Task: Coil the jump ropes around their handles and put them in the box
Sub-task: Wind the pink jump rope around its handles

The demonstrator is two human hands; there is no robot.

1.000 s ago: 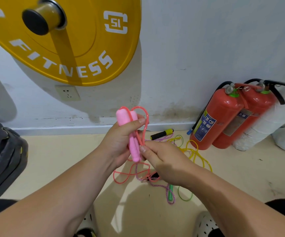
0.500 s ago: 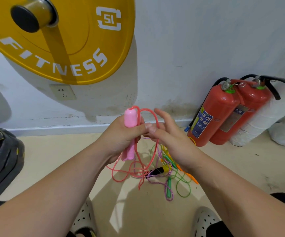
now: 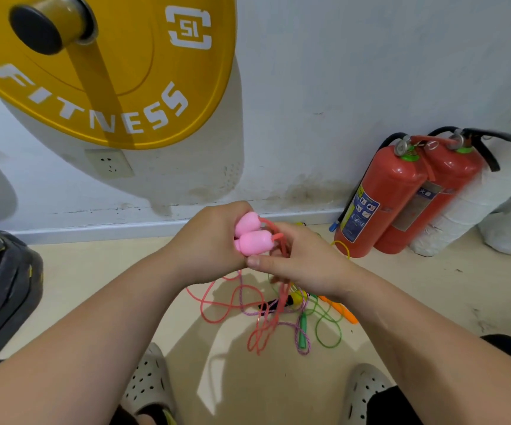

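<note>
The grip of the left hand [image 3: 214, 242] is curled tight round both pink handles [image 3: 252, 239], up above the floor. The right hand [image 3: 304, 265] pinches the pink rope [image 3: 282, 297], which hangs onto the other ropes [image 3: 302, 329] there. Before, the handles stood upright and the right fingers were spread.

The two handles [image 3: 252, 237] lie side by side within the curled fingers of the left hand [image 3: 214, 240]. Their ends poke out toward the right hand [image 3: 306, 265], which meets them from the right. The cord [image 3: 266, 326] runs from the handles through the right hand's fingers [image 3: 300, 240] and hangs below them to the floor [image 3: 94, 271]. Beneath the fingers a tangle of other ropes [image 3: 304, 314] lies on the floor, beyond two shoes [image 3: 149, 381]. Right of the fingers and farther back, two fire extinguishers [image 3: 383, 197] stand side by side against the wall [image 3: 340, 87]. Above and left of the fingers hangs a weight plate [image 3: 125, 72], with a wall socket [image 3: 110, 162] just under it.
</note>
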